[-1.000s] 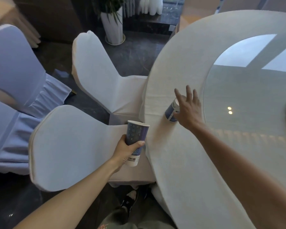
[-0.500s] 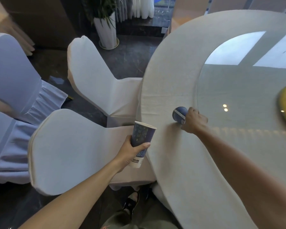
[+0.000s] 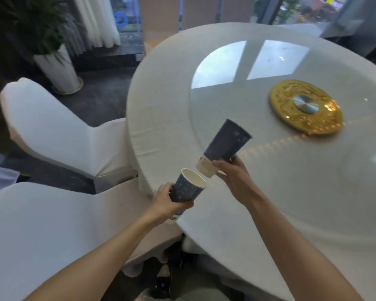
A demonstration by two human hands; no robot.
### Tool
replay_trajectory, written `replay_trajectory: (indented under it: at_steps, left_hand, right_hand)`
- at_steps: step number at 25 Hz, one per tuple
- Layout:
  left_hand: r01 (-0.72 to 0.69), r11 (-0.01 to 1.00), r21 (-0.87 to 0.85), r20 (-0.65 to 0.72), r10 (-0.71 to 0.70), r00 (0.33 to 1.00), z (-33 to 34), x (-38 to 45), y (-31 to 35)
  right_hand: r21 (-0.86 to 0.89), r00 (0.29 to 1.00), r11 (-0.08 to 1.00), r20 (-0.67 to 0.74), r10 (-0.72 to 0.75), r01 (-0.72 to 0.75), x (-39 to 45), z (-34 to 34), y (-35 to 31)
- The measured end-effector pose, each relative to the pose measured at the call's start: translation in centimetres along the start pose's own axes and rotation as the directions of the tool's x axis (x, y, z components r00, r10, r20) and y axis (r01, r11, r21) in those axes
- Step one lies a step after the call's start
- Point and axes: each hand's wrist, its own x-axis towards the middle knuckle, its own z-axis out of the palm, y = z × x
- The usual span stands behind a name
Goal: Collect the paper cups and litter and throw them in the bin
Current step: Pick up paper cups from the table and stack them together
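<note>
My left hand point(image 3: 165, 200) grips a dark blue paper cup point(image 3: 186, 190) by its side, with the open white mouth tilted up and to the right. My right hand point(image 3: 231, 172) holds a second, taller-looking blue paper cup point(image 3: 225, 146) near its white base. That cup is lifted off the table and tilted, base pointing down-left at the mouth of the first cup, a small gap between them. Both cups hang over the near-left edge of the round table point(image 3: 161, 109), which has a white cloth. No bin is in view.
A glass turntable point(image 3: 258, 101) with a gold centre disc point(image 3: 305, 107) covers the table's middle. Two white-covered chairs point(image 3: 59, 131) point(image 3: 52, 235) stand to the left of the table. A white planter point(image 3: 59, 70) with a green plant is on the dark floor beyond.
My right hand has lifted the second cup off the table and brought it toward the cup in my left hand. My left hand rose and moved right. The view shifted right.
</note>
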Motion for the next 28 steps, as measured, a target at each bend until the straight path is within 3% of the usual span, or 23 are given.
replay_trajectory:
  at_steps: [3,6,10,15,20,25,28]
  left_hand:
    - [-0.080,0.995,0.060,0.103,0.074,0.992,3.2,-0.6,1.2]
    - [-0.170,0.984,0.059,0.201,0.155,0.967,6.9,-1.6,2.4]
    - [-0.260,0.966,0.019,0.357,0.236,0.904,12.8,-4.1,3.8]
    - [-0.347,0.936,0.058,0.494,0.275,0.825,19.4,-6.4,5.3]
    - [-0.396,0.916,0.054,0.567,0.299,0.767,28.3,-9.9,7.3]
    - [-0.427,0.904,0.028,0.660,0.304,0.687,38.4,-16.1,9.3]
    - [-0.373,0.928,0.000,0.669,0.277,0.690,43.9,-19.5,10.1]
  right_hand:
    - [-0.130,0.991,0.987,-0.075,-0.107,0.097,-5.1,-1.6,1.0]
    - [-0.240,0.980,0.970,-0.175,-0.093,0.049,-10.5,-3.6,2.8]
    - [-0.185,0.948,0.979,-0.319,0.027,-0.090,-17.4,-7.7,5.3]
    - [-0.178,0.882,0.983,-0.470,-0.037,-0.054,-24.2,-12.5,4.8]
    - [-0.411,0.813,0.901,-0.566,-0.135,-0.137,-30.6,-18.4,6.0]
    - [-0.430,0.754,0.872,-0.646,-0.118,-0.232,-38.3,-26.2,7.8]
    - [-0.468,0.756,0.841,-0.645,-0.114,-0.273,-42.3,-30.3,8.3]
